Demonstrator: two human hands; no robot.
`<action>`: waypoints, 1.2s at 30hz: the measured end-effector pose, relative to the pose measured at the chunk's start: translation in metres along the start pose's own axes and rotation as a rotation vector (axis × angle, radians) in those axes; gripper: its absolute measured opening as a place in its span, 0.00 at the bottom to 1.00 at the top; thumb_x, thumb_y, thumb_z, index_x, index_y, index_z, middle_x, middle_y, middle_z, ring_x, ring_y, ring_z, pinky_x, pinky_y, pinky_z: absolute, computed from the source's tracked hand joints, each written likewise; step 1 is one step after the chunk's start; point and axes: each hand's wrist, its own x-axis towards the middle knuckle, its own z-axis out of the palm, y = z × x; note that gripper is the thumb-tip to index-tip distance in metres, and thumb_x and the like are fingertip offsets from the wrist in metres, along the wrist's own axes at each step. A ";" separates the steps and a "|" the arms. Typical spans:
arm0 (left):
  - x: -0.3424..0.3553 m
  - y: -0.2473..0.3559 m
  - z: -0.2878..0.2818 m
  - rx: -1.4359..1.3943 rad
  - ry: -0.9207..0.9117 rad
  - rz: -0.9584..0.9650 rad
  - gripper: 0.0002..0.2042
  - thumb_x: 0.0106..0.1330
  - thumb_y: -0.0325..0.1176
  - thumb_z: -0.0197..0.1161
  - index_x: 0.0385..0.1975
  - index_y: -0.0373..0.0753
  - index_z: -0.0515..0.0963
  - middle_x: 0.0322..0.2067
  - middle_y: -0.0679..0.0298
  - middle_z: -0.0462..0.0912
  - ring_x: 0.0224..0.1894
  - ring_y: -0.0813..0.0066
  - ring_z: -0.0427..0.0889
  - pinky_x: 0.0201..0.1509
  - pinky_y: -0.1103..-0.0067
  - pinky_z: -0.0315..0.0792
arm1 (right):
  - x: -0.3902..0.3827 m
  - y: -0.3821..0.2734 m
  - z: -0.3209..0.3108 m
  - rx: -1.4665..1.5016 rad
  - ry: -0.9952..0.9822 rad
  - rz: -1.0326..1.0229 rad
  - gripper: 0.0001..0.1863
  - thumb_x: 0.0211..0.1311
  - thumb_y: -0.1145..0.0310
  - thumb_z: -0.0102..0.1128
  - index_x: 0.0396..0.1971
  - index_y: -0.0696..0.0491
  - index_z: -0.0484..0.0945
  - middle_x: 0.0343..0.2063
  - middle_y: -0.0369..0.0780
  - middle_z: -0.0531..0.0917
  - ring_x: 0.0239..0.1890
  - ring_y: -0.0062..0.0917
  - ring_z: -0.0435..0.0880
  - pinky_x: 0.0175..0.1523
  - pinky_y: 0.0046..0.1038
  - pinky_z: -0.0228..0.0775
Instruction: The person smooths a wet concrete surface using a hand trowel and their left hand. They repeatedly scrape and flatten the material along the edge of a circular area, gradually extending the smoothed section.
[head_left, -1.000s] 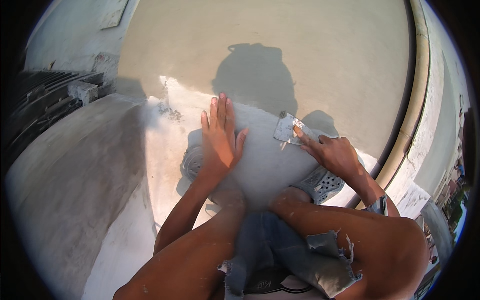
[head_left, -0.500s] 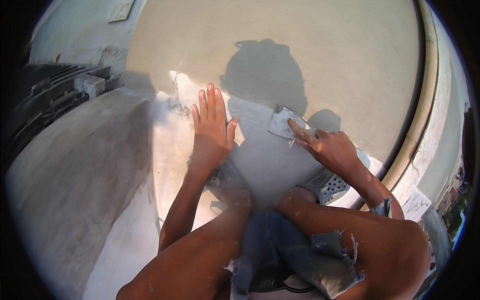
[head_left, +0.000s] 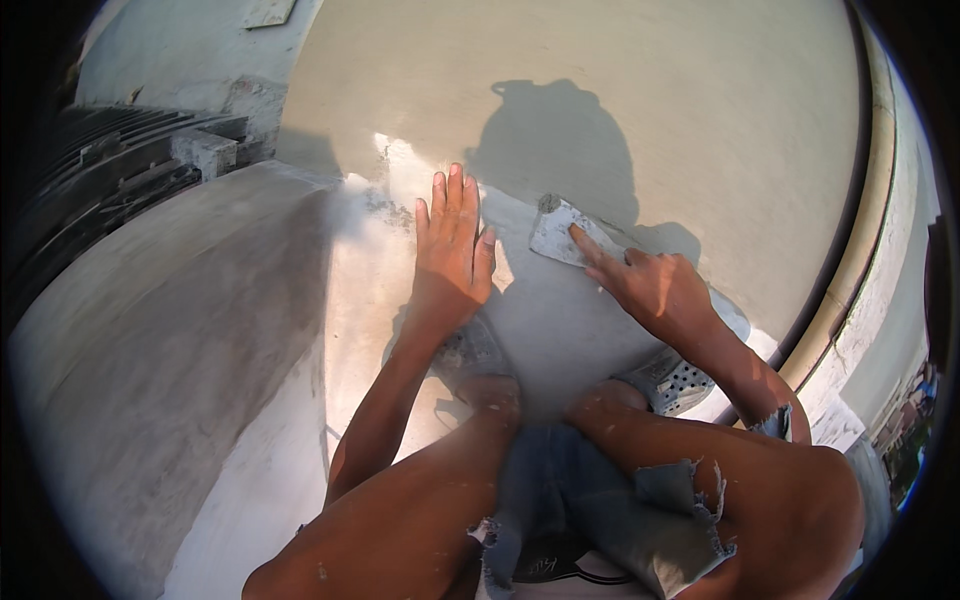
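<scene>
My right hand (head_left: 665,298) is closed round a trowel, its forefinger stretched along the back of the whitish flat blade (head_left: 556,238). A lump of grey mortar (head_left: 548,203) sits at the blade's far corner. The blade lies on or just over the smooth plaster surface (head_left: 560,300), near the line where the pale strip meets the beige area (head_left: 700,110). The handle is hidden by my fingers. Left of the trowel, my left hand (head_left: 452,255) is spread flat, palm down and empty, against the pale surface beside a rough grey patch (head_left: 400,212).
My feet, in perforated clogs (head_left: 683,385), stand close behind my hands. On the left are a grey sloping slab (head_left: 170,330) and dark slats (head_left: 90,200) with a concrete block (head_left: 205,153). A rounded beige edge (head_left: 855,240) with a dark groove runs along the right.
The trowel has turned slightly, its mortar-tipped corner now further left and up against the surface. The whole view has shifted a little; my left hand stays flat at about the same spot.
</scene>
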 end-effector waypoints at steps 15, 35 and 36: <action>0.000 -0.004 -0.003 -0.204 0.098 -0.013 0.28 0.84 0.36 0.41 0.79 0.29 0.56 0.80 0.48 0.55 0.84 0.49 0.49 0.85 0.53 0.39 | 0.014 -0.007 -0.003 -0.065 -0.075 0.004 0.30 0.79 0.53 0.56 0.77 0.33 0.66 0.19 0.39 0.82 0.17 0.33 0.84 0.22 0.35 0.76; 0.000 -0.005 -0.003 -0.243 0.153 -0.002 0.28 0.84 0.37 0.41 0.78 0.27 0.56 0.79 0.44 0.57 0.83 0.46 0.51 0.85 0.54 0.41 | 0.057 -0.023 0.004 0.002 -0.023 -0.079 0.30 0.80 0.52 0.54 0.78 0.36 0.65 0.19 0.41 0.82 0.20 0.36 0.85 0.25 0.37 0.76; 0.000 -0.006 -0.002 -0.273 0.175 0.002 0.28 0.84 0.36 0.41 0.78 0.27 0.56 0.79 0.43 0.57 0.83 0.46 0.52 0.84 0.55 0.43 | 0.062 -0.024 0.005 -0.006 -0.026 -0.087 0.30 0.80 0.52 0.54 0.78 0.37 0.65 0.19 0.41 0.82 0.20 0.36 0.85 0.25 0.37 0.75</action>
